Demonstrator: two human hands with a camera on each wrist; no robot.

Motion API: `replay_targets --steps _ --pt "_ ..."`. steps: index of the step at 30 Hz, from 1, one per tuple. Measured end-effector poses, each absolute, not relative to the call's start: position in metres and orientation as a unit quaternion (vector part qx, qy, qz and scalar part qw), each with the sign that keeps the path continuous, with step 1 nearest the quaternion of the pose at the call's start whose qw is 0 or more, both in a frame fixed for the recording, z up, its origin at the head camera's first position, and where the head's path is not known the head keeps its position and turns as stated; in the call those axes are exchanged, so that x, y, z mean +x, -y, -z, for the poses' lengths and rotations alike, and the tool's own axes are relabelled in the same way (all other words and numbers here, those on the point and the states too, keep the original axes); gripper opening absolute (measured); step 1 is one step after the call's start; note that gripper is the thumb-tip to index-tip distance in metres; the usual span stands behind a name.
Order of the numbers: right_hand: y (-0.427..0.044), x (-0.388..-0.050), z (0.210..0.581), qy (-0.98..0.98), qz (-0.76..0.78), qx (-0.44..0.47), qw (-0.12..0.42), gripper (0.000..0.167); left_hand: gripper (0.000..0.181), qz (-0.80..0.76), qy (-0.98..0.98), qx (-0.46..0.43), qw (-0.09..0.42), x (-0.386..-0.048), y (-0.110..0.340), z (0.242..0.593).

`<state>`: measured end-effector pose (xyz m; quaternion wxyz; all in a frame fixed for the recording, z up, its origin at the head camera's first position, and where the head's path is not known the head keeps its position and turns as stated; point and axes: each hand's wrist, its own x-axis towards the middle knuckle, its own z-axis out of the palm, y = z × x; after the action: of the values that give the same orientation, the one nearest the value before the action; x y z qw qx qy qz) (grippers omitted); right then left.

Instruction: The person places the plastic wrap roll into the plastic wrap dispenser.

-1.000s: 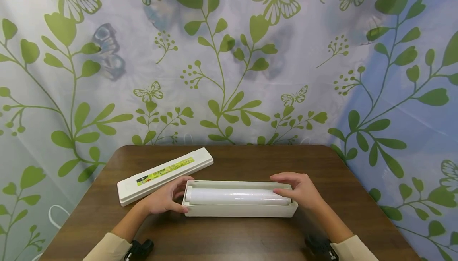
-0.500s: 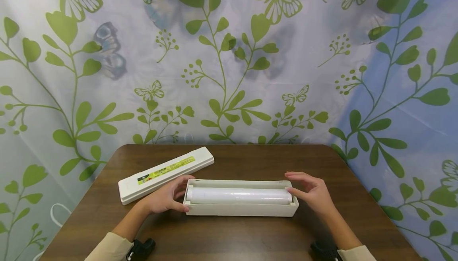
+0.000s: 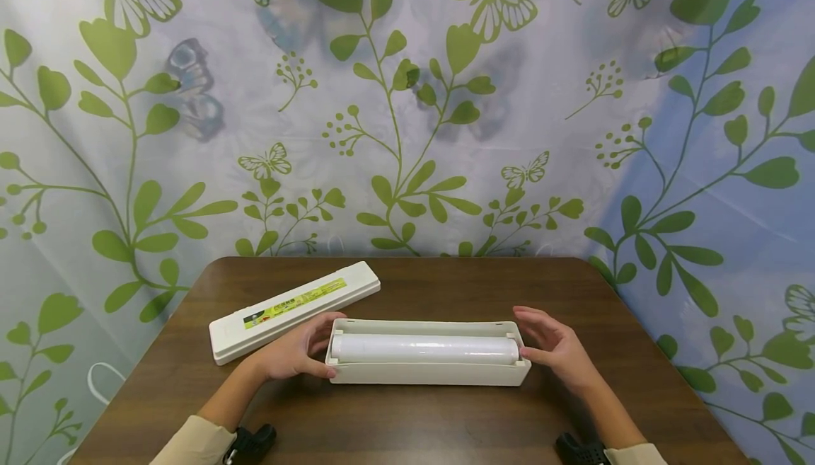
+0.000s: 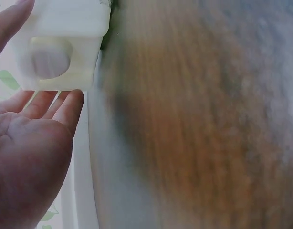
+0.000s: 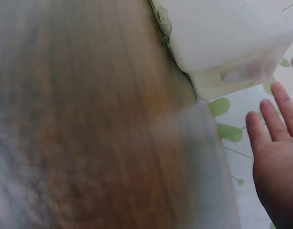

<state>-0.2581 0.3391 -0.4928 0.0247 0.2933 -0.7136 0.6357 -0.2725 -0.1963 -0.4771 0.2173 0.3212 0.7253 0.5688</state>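
A long off-white plastic wrap box [image 3: 426,375] lies lidless on the table, with a roll of plastic wrap [image 3: 424,349] inside. My left hand [image 3: 294,353] grips the box's left end, thumb at the front corner and fingers along the back side. The left wrist view shows this hand [image 4: 39,138] with its fingertips at the box end [image 4: 82,62]. Beside the right end is my right hand [image 3: 563,353], fingers spread and relaxed, thumb tip close to the corner. In the right wrist view its visible fingers [image 5: 273,121] stand apart from the box [image 5: 227,38].
The box's white lid [image 3: 347,294], bearing a yellow-green label, lies slanted on the brown wooden table [image 3: 446,422], behind the left hand. A leaf-and-butterfly curtain [image 3: 407,111] hangs behind the table. A white cord loop [image 3: 95,383] shows beyond the left edge.
My right hand has drawn back to the right, from over the roll's right end to beside the box's end. The left hand, the box and the lid stay where they were.
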Motion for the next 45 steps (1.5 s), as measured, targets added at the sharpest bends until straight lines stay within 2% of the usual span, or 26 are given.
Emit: replay_targets --steps 6,15,23,30,45 --pt "-0.339 -0.258 0.494 0.707 -0.641 0.299 -0.03 0.074 0.095 -0.574 -0.722 0.318 0.221 -0.272 0.196 0.476" --pt "-0.339 -0.256 0.493 0.715 -0.633 0.288 -0.063 0.083 0.095 -0.582 -0.717 0.312 0.224 -0.27 0.196 0.475" --pt "-0.338 -0.256 0.492 0.729 -0.615 0.286 -0.089 0.09 0.105 -0.563 -0.738 0.304 0.212 -0.264 0.203 0.474" --pt "-0.338 -0.258 0.493 0.739 -0.605 0.274 -0.117 0.093 0.106 -0.541 -0.766 0.297 0.181 -0.258 0.215 0.474" --pt "-0.335 -0.257 0.491 0.754 -0.591 0.249 -0.14 0.102 0.093 -0.527 -0.791 0.298 0.09 -0.255 0.24 0.471"
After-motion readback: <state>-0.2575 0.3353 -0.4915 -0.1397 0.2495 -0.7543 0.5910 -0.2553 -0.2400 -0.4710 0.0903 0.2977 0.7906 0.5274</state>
